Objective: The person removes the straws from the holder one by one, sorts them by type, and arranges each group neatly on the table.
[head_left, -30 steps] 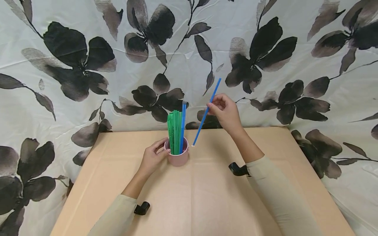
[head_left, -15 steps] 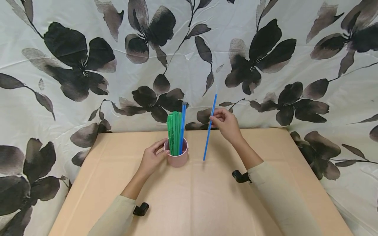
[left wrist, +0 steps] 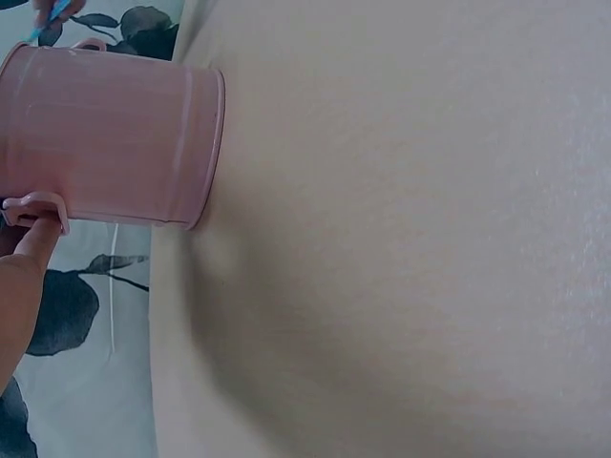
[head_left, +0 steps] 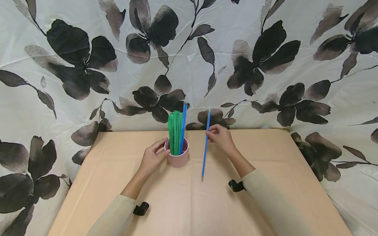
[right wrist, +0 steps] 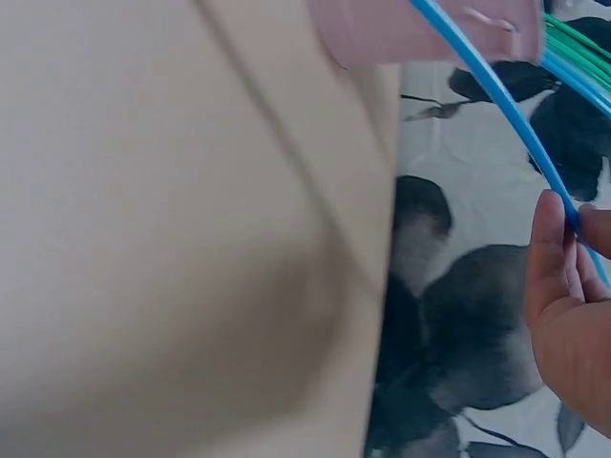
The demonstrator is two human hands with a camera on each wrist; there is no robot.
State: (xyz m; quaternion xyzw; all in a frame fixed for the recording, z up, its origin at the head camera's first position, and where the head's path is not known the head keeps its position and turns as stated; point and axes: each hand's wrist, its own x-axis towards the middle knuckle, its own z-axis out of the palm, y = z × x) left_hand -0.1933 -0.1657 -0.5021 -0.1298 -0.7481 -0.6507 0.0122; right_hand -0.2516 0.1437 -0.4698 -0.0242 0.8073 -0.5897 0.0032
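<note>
A small pink bucket (head_left: 178, 161) stands upright on the table, holding several green straws (head_left: 175, 132) and a few blue ones (head_left: 183, 129). My left hand (head_left: 153, 159) grips the bucket's left side, thumb near the rim; the left wrist view shows a finger at its little side handle (left wrist: 36, 202). To the bucket's right, my right hand (head_left: 222, 138) pinches one blue straw (head_left: 204, 154) between thumb and fingers. That straw is nearly upright, leaning slightly, its lower end near the tabletop; whether it touches I cannot tell. In the right wrist view it crosses in front of the bucket (right wrist: 420, 29).
The tan table (head_left: 189, 203) ends at a back edge just behind the bucket. Beyond it hangs a white cloth (head_left: 189, 75) with dark flowers. Black wrist cameras (head_left: 141, 208) sit at both sleeves.
My right hand has come down and nearer with the blue straw, which has swung more upright. The left hand and the bucket have stayed in place.
</note>
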